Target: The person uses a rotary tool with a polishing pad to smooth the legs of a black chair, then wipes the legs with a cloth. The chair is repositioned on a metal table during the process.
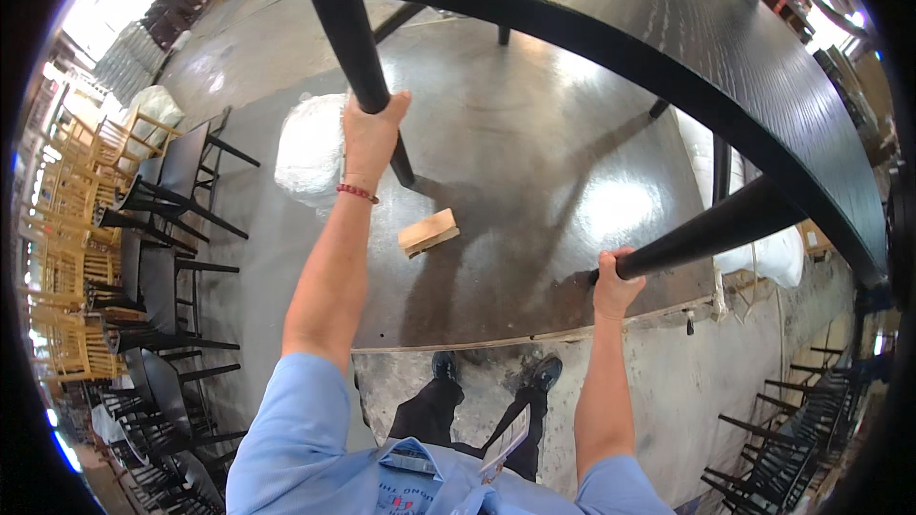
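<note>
Several black chairs (183, 164) at 9 o'clock from glossy grey platform (520, 200); left hand (374, 138) at 11, right hand (616, 294) at 4, curled firmly around table legs (706, 232).

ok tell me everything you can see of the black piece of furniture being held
The black piece of furniture looks wooden, with grain on its broad top, a curved near edge and thick round legs that taper. It extends above the dark shiny platform and past the picture's upper edge. The left grip wraps one leg; the right grip wraps another near its tip. Contact with the platform is unclear.
</note>
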Demonstrator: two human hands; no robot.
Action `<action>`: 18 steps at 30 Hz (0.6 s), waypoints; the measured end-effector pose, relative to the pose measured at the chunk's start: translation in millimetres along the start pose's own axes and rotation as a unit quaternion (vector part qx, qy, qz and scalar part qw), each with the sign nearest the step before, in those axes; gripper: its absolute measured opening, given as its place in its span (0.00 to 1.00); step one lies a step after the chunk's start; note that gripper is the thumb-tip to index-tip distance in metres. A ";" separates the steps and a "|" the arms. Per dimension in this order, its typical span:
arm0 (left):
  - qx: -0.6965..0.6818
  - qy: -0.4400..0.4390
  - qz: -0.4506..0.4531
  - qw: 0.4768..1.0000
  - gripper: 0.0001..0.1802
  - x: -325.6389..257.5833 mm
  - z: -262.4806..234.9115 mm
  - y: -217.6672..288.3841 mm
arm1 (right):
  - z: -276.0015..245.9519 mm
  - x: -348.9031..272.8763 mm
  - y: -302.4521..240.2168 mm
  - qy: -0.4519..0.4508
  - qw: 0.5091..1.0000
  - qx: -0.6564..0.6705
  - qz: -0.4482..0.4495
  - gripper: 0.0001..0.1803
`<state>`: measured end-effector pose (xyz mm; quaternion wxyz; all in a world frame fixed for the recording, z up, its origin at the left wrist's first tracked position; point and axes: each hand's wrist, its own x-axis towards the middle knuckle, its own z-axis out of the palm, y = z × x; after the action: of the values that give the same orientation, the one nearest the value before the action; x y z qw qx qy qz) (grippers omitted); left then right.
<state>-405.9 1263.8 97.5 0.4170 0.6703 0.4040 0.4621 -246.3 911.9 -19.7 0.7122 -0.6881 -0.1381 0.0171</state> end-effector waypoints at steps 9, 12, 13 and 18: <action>-0.009 -0.040 -0.007 0.999 0.12 0.4 0.1 -3.8 | -9.7 7.5 -1.8 -0.048 0.998 -0.025 0.011 0.07; -0.024 -0.045 -0.012 0.999 0.13 1.7 0.3 -3.6 | -7.5 6.5 -3.5 -0.044 0.999 0.010 0.020 0.07; -0.022 -0.044 -0.021 0.999 0.13 1.8 -2.4 -4.3 | -5.1 5.2 -6.3 -0.045 0.998 0.032 0.030 0.06; -0.020 -0.051 -0.021 0.998 0.13 2.1 -8.6 -2.3 | 0.5 2.9 -16.7 -0.030 0.999 -0.033 0.015 0.07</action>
<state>-414.0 1268.1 97.8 0.4601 0.6761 0.3864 0.4264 -246.4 912.2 -2.7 0.6842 -0.7124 -0.1499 0.0436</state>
